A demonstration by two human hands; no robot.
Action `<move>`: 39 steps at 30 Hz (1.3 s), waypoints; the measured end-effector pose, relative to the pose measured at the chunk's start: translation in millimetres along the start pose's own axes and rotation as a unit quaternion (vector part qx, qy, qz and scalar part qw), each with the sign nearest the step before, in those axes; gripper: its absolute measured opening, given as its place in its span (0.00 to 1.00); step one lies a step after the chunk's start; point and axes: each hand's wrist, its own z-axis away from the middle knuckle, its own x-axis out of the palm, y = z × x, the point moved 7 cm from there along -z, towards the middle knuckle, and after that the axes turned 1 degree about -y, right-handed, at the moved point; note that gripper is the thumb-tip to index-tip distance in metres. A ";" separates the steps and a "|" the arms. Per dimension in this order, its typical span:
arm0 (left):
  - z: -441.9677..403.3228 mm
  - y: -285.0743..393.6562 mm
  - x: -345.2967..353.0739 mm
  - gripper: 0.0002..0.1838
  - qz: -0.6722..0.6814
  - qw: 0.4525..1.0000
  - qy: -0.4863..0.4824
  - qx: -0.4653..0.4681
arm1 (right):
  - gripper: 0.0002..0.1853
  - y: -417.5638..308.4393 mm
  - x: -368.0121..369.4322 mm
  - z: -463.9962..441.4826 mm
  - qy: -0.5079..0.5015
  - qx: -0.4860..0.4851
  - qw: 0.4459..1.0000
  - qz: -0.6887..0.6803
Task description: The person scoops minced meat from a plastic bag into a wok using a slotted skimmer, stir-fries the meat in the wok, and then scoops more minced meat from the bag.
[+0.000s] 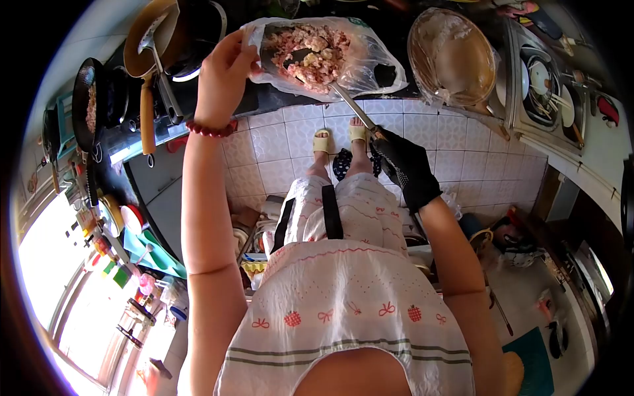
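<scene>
Nearest, both forearms reach out from the body over the tiled floor (pixel 264 148) toward the near edge of the dark desk (pixel 257 99). The hands are well apart. The gloved right hand (pixel 403 162) is closed around the handle of a metal utensil (pixel 350 100), just short of that edge. Holding it back there probably gives a firm grip while leaving the fingers clear of the food. The glove likely helps keep that hand clean.

The utensil slants forward and left into pinkish minced meat (pixel 323 49); how much of its head is buried, I cannot tell. The meat lies in a translucent plastic bag (pixel 370 56) spread flat along the near edge of the desk, where both arms reach it easily. The bare left hand (pixel 228 59) pinches the bag's left side between thumb and fingers, seemingly to steady the thin plastic against the utensil's push.

To the right, a film-wrapped bowl (pixel 456 59) sits near the same edge, its cover probably shielding what is inside. Beyond it, toward the right end, a metal sink (pixel 558 140) holds dishes. On the left are a wooden-handled pan (pixel 135 59) with a spatula in it and a dark frying pan (pixel 84 122).
</scene>
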 end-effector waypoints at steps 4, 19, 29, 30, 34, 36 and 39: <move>0.8 -3.5 -4.7 0.17 -0.058 0.998 -0.011 0.010 | 0.14 -1.9 7.1 24.9 0.010 -0.018 0.998 -0.058; 37.5 83.7 58.0 0.23 0.103 0.969 0.148 0.171 | 0.16 -8.3 -47.0 217.8 0.149 0.034 0.938 -0.312; 142.9 188.9 392.6 0.24 0.139 0.948 -0.189 0.215 | 0.16 126.7 -219.5 373.7 0.406 -0.183 0.784 -0.432; 160.2 191.4 428.4 0.24 0.145 0.939 -0.227 0.213 | 0.17 147.8 -242.2 385.4 0.496 -0.253 0.769 -0.314; 228.8 208.9 584.8 0.27 0.120 0.905 -0.361 0.189 | 0.15 262.1 -336.4 413.8 0.480 -0.112 0.558 -0.668; 262.5 210.7 664.6 0.28 0.097 0.894 -0.399 0.179 | 0.14 318.3 -398.2 426.9 0.562 -0.062 0.458 -0.686; 308.2 210.8 761.7 0.28 0.071 0.865 -0.472 0.152 | 0.13 414.9 -473.7 434.8 0.637 -0.091 0.421 -0.639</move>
